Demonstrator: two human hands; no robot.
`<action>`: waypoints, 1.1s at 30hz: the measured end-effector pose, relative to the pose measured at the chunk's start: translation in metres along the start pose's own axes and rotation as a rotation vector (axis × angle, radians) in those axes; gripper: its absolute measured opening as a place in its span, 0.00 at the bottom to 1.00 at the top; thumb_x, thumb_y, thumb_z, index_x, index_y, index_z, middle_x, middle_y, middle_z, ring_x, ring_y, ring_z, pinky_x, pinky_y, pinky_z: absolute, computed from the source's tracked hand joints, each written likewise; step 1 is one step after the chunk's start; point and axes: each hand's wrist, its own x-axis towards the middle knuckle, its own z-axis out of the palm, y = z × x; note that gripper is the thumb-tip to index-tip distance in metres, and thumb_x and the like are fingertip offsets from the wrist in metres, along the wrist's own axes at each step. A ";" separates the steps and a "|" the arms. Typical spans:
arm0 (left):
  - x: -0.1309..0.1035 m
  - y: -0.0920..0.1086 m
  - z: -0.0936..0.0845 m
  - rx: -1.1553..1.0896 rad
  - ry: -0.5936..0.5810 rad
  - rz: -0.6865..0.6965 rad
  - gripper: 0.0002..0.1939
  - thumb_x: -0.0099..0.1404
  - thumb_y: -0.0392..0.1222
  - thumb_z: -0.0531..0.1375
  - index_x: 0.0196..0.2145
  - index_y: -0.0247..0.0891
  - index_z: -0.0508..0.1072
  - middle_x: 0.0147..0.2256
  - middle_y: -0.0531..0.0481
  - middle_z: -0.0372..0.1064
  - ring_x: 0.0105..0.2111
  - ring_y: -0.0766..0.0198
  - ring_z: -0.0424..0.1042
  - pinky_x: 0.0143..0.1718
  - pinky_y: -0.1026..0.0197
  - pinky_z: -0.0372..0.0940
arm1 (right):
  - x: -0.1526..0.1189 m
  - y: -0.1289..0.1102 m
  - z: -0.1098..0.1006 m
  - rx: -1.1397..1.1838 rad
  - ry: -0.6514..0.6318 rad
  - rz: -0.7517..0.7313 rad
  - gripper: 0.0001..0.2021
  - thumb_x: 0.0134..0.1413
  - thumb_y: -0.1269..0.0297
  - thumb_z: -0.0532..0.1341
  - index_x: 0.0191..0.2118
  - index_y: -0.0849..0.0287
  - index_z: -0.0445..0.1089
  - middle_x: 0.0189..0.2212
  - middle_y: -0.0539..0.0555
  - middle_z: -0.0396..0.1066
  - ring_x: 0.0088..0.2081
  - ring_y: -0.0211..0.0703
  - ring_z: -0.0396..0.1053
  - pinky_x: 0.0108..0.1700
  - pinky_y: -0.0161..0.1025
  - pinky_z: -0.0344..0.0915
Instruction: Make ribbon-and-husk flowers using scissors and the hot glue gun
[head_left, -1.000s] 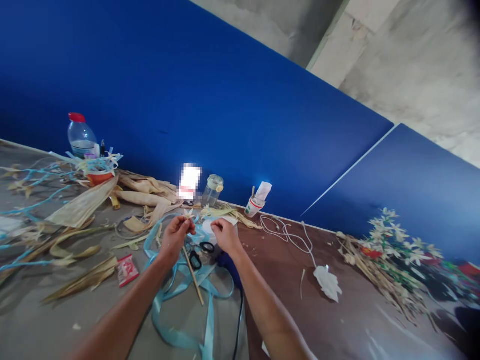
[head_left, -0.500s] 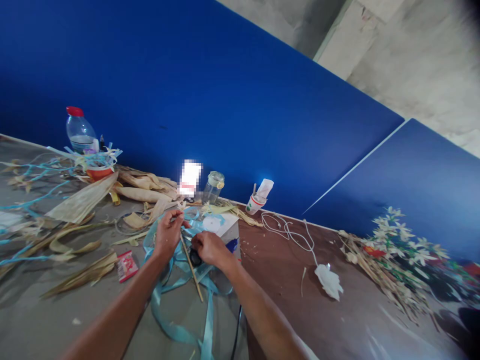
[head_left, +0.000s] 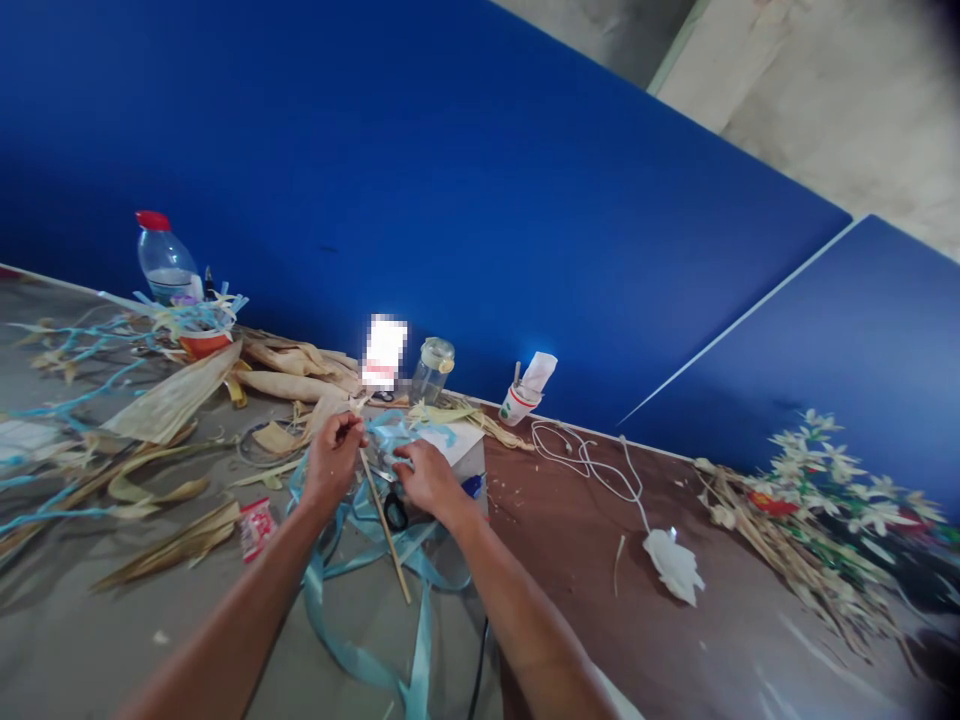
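Observation:
My left hand (head_left: 335,462) is closed in a pinch on a small pale husk flower (head_left: 360,406), whose tips stick up above the fingers. A thin wooden stick (head_left: 388,535) slants down from just beside these fingertips; whether they also grip it is hidden. My right hand (head_left: 429,478) hovers at the light blue ribbon (head_left: 394,430), thumb and fingers apart. Black-handled scissors (head_left: 395,512) lie just below it, free of the hand. More loops of blue ribbon (head_left: 420,640) trail over the scissors' surroundings and down the grey table.
Dried corn husks (head_left: 300,385), a red candy packet (head_left: 257,528) and a red-capped bottle (head_left: 166,265) are on the left. A glass jar (head_left: 433,370), a bright blurred screen (head_left: 385,352) and a paper cup (head_left: 519,402) stand along the blue partition (head_left: 450,200). A white cable (head_left: 589,460) and white flowers (head_left: 817,465) lie right.
My right hand has let go of the scissors and moved up to the blue ribbon, its fingers now apart. My left hand keeps its pinch. The view has shifted slightly.

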 end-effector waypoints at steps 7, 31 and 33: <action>0.002 -0.008 0.000 0.087 -0.012 0.015 0.06 0.55 0.43 0.57 0.31 0.39 0.69 0.26 0.53 0.68 0.25 0.64 0.68 0.30 0.62 0.63 | 0.000 -0.012 0.003 0.094 -0.184 -0.114 0.12 0.57 0.66 0.54 0.40 0.55 0.75 0.40 0.53 0.77 0.43 0.45 0.73 0.42 0.34 0.64; -0.012 0.000 0.008 0.181 -0.122 0.046 0.07 0.53 0.40 0.55 0.29 0.39 0.72 0.28 0.49 0.74 0.29 0.58 0.71 0.32 0.58 0.64 | 0.034 -0.019 0.020 0.628 0.203 0.140 0.10 0.48 0.65 0.59 0.38 0.59 0.71 0.33 0.51 0.74 0.34 0.39 0.71 0.39 0.36 0.68; -0.015 -0.001 0.009 0.177 -0.131 0.054 0.07 0.53 0.39 0.55 0.29 0.39 0.72 0.28 0.48 0.74 0.29 0.57 0.72 0.32 0.58 0.65 | 0.035 -0.019 0.021 0.607 0.229 0.145 0.09 0.47 0.64 0.60 0.36 0.59 0.71 0.32 0.51 0.74 0.33 0.40 0.71 0.39 0.36 0.67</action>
